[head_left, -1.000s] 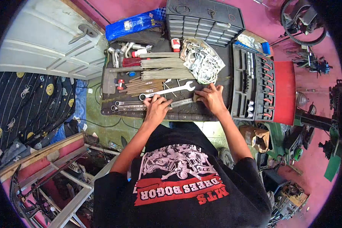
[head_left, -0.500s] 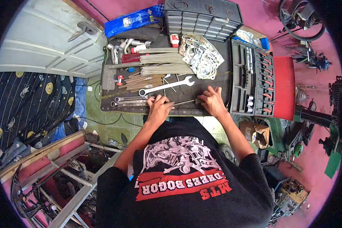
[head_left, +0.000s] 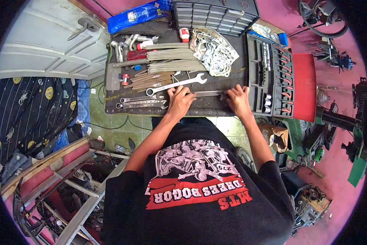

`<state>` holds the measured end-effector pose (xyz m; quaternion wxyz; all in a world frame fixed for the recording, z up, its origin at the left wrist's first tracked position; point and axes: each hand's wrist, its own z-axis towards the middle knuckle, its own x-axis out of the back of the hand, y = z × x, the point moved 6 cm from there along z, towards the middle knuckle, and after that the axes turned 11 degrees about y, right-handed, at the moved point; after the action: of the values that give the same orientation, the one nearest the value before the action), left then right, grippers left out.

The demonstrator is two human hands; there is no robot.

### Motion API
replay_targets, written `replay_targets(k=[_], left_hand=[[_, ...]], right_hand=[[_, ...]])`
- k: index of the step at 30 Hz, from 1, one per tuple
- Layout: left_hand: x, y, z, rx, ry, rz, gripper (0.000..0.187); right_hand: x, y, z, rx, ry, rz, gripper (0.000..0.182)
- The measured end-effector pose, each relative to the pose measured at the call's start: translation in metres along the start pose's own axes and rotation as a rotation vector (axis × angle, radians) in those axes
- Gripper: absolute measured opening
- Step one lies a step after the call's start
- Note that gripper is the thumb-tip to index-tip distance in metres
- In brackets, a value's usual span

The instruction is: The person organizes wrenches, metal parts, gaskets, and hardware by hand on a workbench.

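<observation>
Between my two hands a dull steel wrench (head_left: 210, 93) lies level, low over the dark mat (head_left: 208, 105). My left hand (head_left: 180, 101) has its fingers closed at the wrench's left end, which they hide. Its right end is gripped by my right hand (head_left: 238, 101), fingers bent around it. Just beyond lies a large, shiny combination wrench (head_left: 176, 85), its open jaw pointing right. A few smaller wrenches (head_left: 140, 99) rest side by side to the left of my left hand. Brown thin rods (head_left: 150, 81) lie behind the large wrench.
Grey rods (head_left: 175, 66) and metal gaskets (head_left: 219, 59) cover the mat's back. A black tool case (head_left: 255, 87) with its red lid (head_left: 304, 87) borders the right side. Behind stands a drawer cabinet (head_left: 216, 16); a white door (head_left: 44, 41) is at left.
Both hands have shifted right and farther in over the mat, carrying the wrench away from the front edge. The small wrenches at left now show more fully.
</observation>
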<state>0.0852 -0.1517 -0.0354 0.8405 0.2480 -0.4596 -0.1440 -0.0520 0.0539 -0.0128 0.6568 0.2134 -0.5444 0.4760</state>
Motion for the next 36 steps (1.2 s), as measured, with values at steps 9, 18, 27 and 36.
replay_targets(k=[9, 18, 27, 36], left_hand=[[0.003, -0.016, -0.016, 0.085, 0.042, -0.001, 0.009], [0.001, -0.018, -0.016, 0.064, 0.023, 0.015, 0.009], [0.004, -0.017, -0.017, 0.066, 0.034, 0.016, 0.010], [0.005, -0.013, -0.015, 0.031, 0.046, 0.052, 0.010]], right_hand=[[-0.016, -0.031, 0.012, -0.025, 0.068, -0.015, 0.024], [-0.064, -0.095, 0.052, 0.063, 0.087, 0.125, 0.023], [-0.060, -0.081, 0.050, -0.035, 0.070, 0.071, 0.020], [-0.047, -0.046, 0.039, -0.023, 0.032, -0.011, 0.022]])
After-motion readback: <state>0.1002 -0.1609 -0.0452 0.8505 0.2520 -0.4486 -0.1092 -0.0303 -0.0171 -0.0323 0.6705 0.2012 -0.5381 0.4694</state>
